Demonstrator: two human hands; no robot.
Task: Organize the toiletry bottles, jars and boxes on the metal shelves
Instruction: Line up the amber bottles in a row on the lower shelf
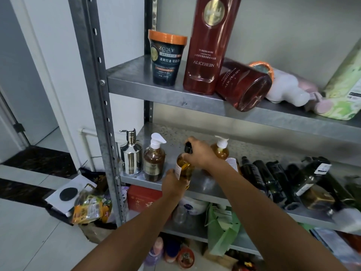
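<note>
A: What stands at the left end of the middle shelf [203,189]?

B: A chrome pump dispenser [131,155], upright. Just beside it is a brown pump bottle [154,163] with a white head.

A: And the hands?

B: Right of those, both hold one amber bottle [184,169] with a black cap. The left hand [172,184] grips its lower body, fingers curled round it. The right hand [201,153] comes over the top, fingers wrapped round the cap and neck.

A: Where exactly is that bottle?

B: Over the front of the middle shelf, leaning slightly. It is between the brown pump bottle and an amber pump bottle [221,149] standing behind the right hand. Whether its base touches the shelf I cannot tell; the left hand hides it.

A: Further right?

B: A row of dark bottles [273,182] lying on their sides.

A: The upper shelf [136,79]?

B: A ZCOLY jar [167,57] with an orange lid, then a tall red ALICEHEBN bottle [211,45], both upright. Next come a red bottle [244,87] on its side touching it, a white bottle [287,90] lying down, and a green pouch [343,90].
</note>
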